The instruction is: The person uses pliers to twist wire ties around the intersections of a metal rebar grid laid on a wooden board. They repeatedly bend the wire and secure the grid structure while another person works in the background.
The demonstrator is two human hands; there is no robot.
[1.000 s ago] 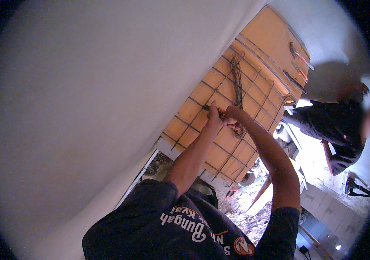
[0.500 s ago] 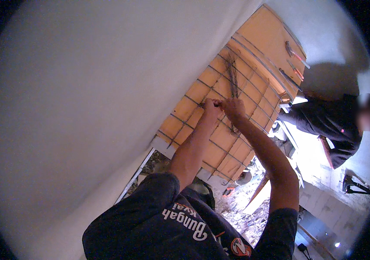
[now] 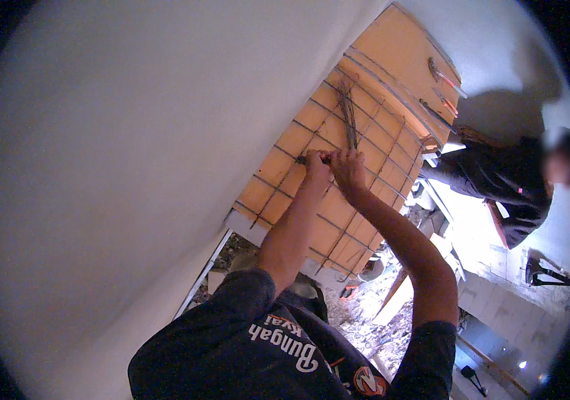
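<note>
While both hands — left hand (image 3: 317, 162), right hand (image 3: 348, 167) — pinch one crossing of the rebar grid (image 3: 338, 173) over the orange formwork panel (image 3: 391, 60), many crossings probably remain untied.

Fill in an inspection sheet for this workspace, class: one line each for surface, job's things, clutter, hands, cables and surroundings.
Surface: orange board overlaid with a grid of thin steel bars, beside a large white wall.
Job's things: bundle of thin wires lying on the grid, just above the hands.
Clutter: rubble and debris on the ground below the board.
Hands: left hand and right hand side by side at a bar crossing, fingers closed; what they pinch is too small to tell.
Cables: nothing seen.
Surroundings: another person in dark clothes bends nearby at right.
</note>
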